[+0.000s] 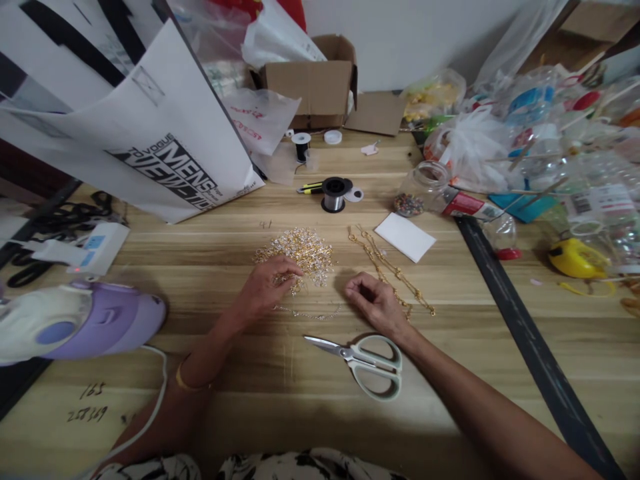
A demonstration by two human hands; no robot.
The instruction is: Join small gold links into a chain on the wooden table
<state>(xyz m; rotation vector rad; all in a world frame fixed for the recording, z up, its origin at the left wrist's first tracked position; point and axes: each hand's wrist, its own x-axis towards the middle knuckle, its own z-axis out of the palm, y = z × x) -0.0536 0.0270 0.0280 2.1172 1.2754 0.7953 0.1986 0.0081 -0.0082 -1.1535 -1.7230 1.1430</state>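
Note:
My left hand (267, 287) is at the near left edge of a pile of small gold and clear beads (305, 250). Its fingers are bent toward the thumb, and whatever is between them is too small to make out. To the right of the pile, my right hand (375, 300) rests on the table with thumb and fingertips pinched together; I cannot tell what they hold. A thin silvery beaded chain (313, 315) lies between the hands. Gold chains (387, 263) run just behind and beside my right hand. Scissors with pale green handles (363, 363) lie slightly spread in front of it.
A wire spool (334, 195), a cutter (310, 188), a white card (405, 237) and a jar of beads (420, 190) stand or lie behind. At left are a purple-and-white appliance (110, 317) and a large paper bag (165, 133); bags and bottles (545, 147) crowd the right.

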